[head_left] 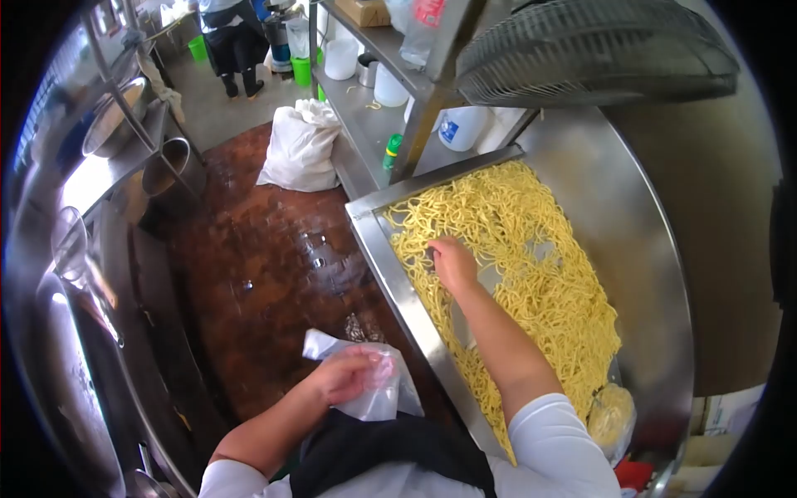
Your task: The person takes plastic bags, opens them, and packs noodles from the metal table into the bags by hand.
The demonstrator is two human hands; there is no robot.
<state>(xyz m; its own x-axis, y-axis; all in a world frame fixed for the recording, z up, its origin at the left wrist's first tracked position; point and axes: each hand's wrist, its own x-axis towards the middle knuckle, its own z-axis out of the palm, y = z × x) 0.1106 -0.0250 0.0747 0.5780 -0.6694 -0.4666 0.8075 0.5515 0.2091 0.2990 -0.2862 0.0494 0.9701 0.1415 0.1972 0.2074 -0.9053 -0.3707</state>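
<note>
My right hand (455,264) is curling at the noodles (544,311), whether gripping any I cannot tell, most spreading toward its four o'clock, while at its seven my left hand (342,375) is gripping the bag (375,405).

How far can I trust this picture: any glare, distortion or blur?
Head view: strong wide-angle bending, with black corners; glare whites out part of the left counter and glints off the floor; sheen makes the plastic bag in the left hand hard to outline; the distant person looks soft; the noodles are evenly lit.
</note>
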